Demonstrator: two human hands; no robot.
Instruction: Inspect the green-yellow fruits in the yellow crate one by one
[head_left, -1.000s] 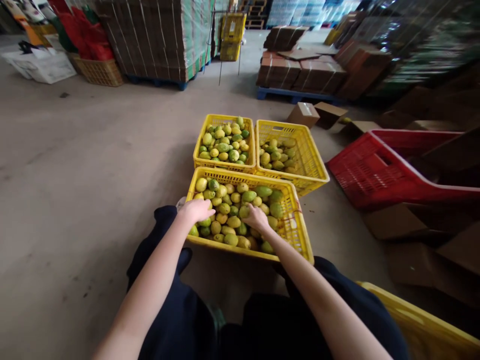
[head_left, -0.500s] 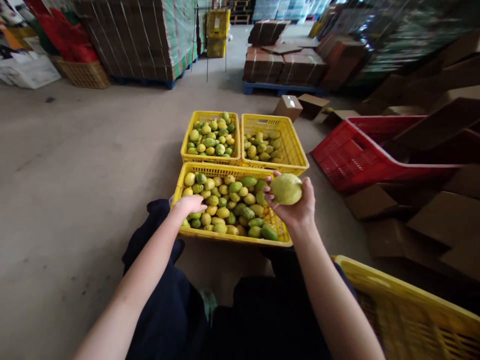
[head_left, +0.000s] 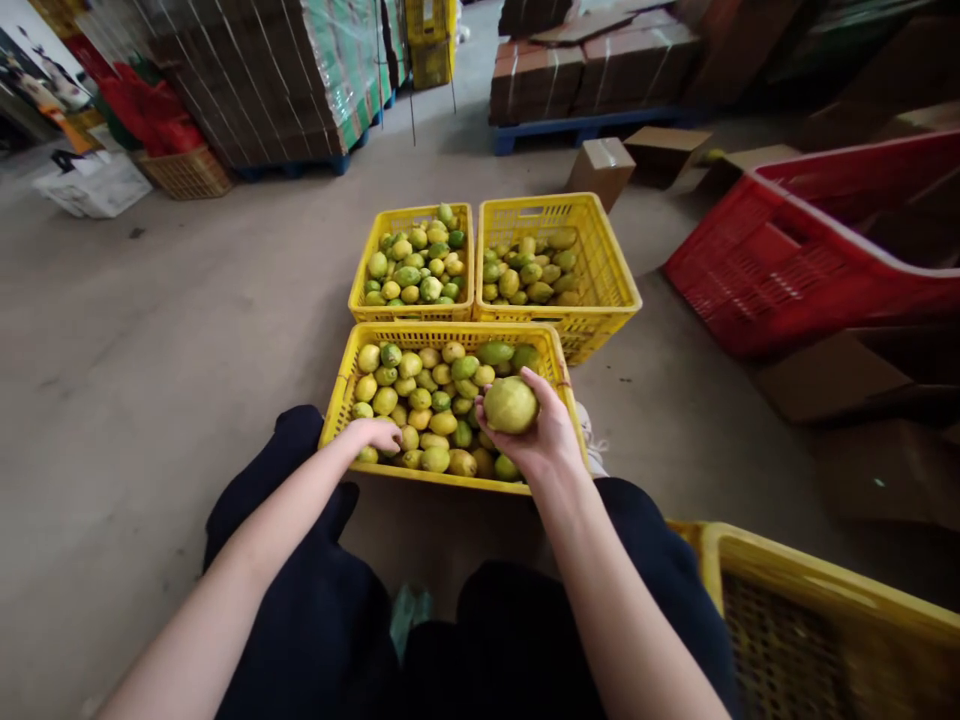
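Observation:
A large yellow-green fruit (head_left: 511, 405) rests in my right hand (head_left: 546, 430), fingers curled round it, above the right part of the near yellow crate (head_left: 442, 480). That crate is full of yellow and green fruit (head_left: 443, 423). My left hand (head_left: 377, 436) reaches over the crate's left side, fingertips down among the fruit; whether they grip a piece is hidden. Behind stand two more yellow crates: the left one (head_left: 411, 313) is heaped with fruit, and the right one (head_left: 600, 318) holds fruit mostly toward its left side.
At the right stands a red crate (head_left: 817, 260) beside open cardboard boxes (head_left: 832, 375). Another yellow crate (head_left: 825, 575) is at the lower right. Stacked cardboard on a blue pallet (head_left: 585, 130) and a small box (head_left: 602, 170) are farther back.
My right hand has moved left and slightly down with the large fruit, now over the near crate. My left hand has moved slightly lower. The view has shifted.

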